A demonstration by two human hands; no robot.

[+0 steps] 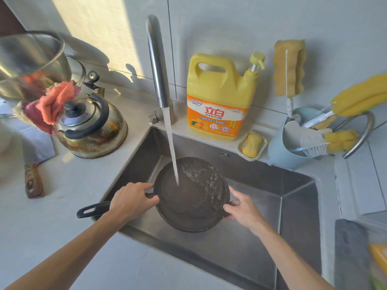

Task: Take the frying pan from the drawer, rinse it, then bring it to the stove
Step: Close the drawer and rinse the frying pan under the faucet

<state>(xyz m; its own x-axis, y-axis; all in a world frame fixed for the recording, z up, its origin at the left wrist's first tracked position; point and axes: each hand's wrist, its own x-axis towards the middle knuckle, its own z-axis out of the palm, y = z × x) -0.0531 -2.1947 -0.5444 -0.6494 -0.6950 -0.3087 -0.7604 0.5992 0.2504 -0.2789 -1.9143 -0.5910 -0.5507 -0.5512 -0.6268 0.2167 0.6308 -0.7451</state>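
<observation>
A dark frying pan (191, 203) hangs over the steel sink (272, 227), tilted slightly. Water from the tap (158, 65) streams into it and foams along the pan's far right side. My left hand (133, 200) grips the pan where its black handle (92, 210) joins the rim, thumb on the rim. My right hand (240, 208) holds the opposite rim, fingers curled over the edge. The handle points left over the counter edge.
A stained kettle (92, 126) with an orange cloth (56, 101) sits left of the sink. A yellow detergent jug (219, 99), soap dish (252, 145) and blue caddy (293, 143) with brushes line the back ledge. A knife handle (33, 181) lies far left.
</observation>
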